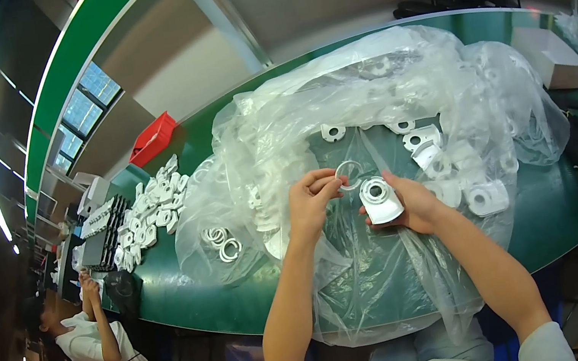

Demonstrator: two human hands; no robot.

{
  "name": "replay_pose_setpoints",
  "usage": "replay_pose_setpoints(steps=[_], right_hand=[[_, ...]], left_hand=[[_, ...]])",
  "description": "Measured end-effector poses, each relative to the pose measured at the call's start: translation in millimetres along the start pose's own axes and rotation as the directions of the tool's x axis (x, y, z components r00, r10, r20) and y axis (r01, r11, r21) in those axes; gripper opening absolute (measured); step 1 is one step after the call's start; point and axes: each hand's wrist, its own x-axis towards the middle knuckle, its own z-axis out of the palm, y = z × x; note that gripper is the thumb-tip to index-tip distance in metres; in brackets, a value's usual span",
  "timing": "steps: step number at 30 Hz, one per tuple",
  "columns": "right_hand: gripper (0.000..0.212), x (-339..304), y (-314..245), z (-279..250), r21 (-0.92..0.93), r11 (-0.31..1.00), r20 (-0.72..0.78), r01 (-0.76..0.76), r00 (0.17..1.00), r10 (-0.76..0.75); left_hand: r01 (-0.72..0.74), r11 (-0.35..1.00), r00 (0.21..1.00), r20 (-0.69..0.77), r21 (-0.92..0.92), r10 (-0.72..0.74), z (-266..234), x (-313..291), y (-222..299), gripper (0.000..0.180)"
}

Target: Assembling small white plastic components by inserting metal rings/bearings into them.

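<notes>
Between the fingertips of my left hand point(310, 206) is a thin white ring point(347, 165), pinched at its edge. My right hand point(414, 203) grips a white plastic housing point(381, 201) with a round ringed opening facing up. The ring is held just left of and above the housing, and the two look close together. Below both hands spreads a clear plastic bag point(371, 297). Several more white housings point(488, 198) lie on and under the plastic to the right. Loose white rings point(229, 250) lie on the plastic at the left.
A large heap of clear plastic point(361, 63) covers more white parts at the back of the green table point(179, 300). A pile of white parts point(148, 217) and a red bin point(152, 138) are at left. A cardboard box point(549, 56) stands right. Another person point(96, 338) sits far left.
</notes>
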Motion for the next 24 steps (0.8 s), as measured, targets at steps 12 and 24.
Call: replay_pose_setpoints(steps=[12, 24], right_hand=[[0.047, -1, -2, 3, -0.024, 0.999, -0.006, 0.021, 1.000, -0.022], [0.041, -1, 0, 2, 0.036, 0.997, -0.032, 0.068, 0.997, -0.067]], left_hand=[[-0.260, 0.891, 0.962, 0.018, 0.373, 0.273, 15, -17, -5, 0.014], [-0.673, 0.451, 0.730, 0.430, 0.586, 0.532, 29, -22, -6, 0.029]])
